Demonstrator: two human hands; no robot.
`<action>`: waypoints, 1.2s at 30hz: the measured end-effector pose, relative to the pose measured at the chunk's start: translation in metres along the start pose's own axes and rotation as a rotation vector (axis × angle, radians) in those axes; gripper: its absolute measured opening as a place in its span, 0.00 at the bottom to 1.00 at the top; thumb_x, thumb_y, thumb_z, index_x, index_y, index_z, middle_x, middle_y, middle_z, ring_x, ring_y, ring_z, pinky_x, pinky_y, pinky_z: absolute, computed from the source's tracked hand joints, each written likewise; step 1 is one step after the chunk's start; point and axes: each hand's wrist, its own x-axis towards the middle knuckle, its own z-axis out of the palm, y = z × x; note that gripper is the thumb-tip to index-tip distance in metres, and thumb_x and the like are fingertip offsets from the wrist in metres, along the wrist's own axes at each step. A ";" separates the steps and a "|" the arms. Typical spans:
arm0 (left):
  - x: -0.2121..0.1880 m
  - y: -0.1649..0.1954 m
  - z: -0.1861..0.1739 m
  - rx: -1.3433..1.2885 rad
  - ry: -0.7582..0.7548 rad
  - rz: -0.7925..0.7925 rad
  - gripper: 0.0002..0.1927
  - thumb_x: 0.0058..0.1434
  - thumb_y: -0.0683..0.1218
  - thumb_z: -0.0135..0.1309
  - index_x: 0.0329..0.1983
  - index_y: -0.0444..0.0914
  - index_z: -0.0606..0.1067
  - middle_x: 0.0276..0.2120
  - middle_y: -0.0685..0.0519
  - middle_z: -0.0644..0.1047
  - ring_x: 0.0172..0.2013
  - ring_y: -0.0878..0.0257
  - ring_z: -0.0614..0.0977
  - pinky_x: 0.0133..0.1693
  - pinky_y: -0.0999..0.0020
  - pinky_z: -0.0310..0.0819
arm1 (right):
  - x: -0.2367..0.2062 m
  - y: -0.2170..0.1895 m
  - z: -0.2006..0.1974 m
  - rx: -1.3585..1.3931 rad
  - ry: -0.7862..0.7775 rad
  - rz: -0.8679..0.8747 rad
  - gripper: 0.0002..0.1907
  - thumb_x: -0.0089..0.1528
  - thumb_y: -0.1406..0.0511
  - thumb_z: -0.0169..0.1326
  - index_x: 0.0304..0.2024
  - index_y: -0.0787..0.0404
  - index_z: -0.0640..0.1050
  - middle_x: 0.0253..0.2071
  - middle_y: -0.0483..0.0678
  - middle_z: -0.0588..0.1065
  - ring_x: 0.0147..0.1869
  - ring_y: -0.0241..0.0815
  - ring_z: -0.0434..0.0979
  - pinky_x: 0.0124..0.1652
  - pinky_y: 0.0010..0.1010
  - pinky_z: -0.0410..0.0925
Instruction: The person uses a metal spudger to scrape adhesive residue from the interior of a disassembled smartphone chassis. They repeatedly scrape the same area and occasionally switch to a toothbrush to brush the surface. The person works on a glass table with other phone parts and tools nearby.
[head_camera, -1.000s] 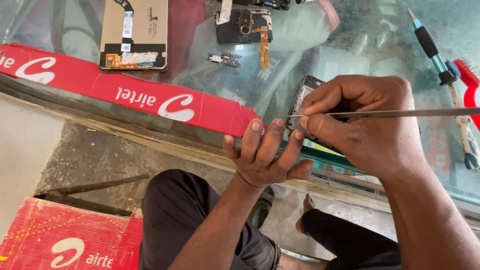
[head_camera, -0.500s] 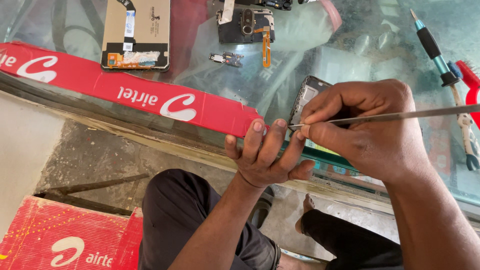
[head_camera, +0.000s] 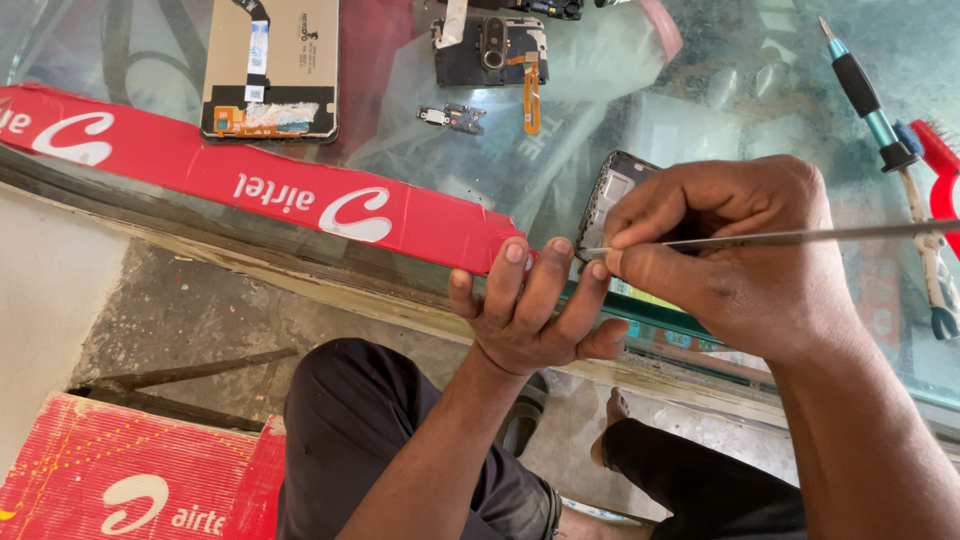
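Note:
My right hand (head_camera: 730, 255) pinches a thin metal rod-like tool (head_camera: 800, 237) whose tip meets the near end of a dark phone frame (head_camera: 618, 192) lying on the glass counter (head_camera: 700, 90). The hand covers most of the frame. My left hand (head_camera: 530, 310) reaches up from below the counter edge with its fingers spread, and its fingertips press on the frame's near end right beside the tool tip.
A red paper strip (head_camera: 300, 190) runs along the counter edge. A phone screen panel (head_camera: 270, 70), a dark phone part with an orange flex cable (head_camera: 490, 50), a small loose part (head_camera: 455, 117) and a screwdriver (head_camera: 865, 90) lie further back. A red box (head_camera: 130, 480) sits on the floor.
Both hands stay at the phone frame. The metal tool has tilted slightly, and the view has shifted a little.

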 end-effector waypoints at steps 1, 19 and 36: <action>0.000 0.000 0.000 0.002 0.001 0.002 0.27 0.76 0.69 0.28 0.60 0.53 0.72 0.60 0.55 0.70 0.70 0.55 0.61 0.73 0.43 0.32 | 0.000 0.000 0.000 0.007 0.001 -0.006 0.04 0.54 0.77 0.63 0.28 0.68 0.79 0.32 0.51 0.81 0.34 0.32 0.81 0.33 0.22 0.74; 0.000 0.000 0.001 0.000 0.004 -0.001 0.27 0.77 0.70 0.27 0.59 0.54 0.71 0.60 0.56 0.70 0.70 0.56 0.61 0.74 0.44 0.31 | 0.001 0.001 -0.001 0.010 -0.015 0.005 0.04 0.55 0.76 0.63 0.27 0.68 0.79 0.32 0.51 0.81 0.34 0.33 0.82 0.32 0.23 0.75; 0.000 -0.001 -0.001 -0.012 0.003 0.005 0.28 0.76 0.69 0.28 0.60 0.53 0.72 0.60 0.55 0.70 0.69 0.54 0.62 0.73 0.42 0.32 | 0.001 -0.003 0.001 -0.050 0.023 0.048 0.04 0.55 0.74 0.64 0.29 0.67 0.80 0.33 0.49 0.82 0.34 0.30 0.80 0.32 0.21 0.73</action>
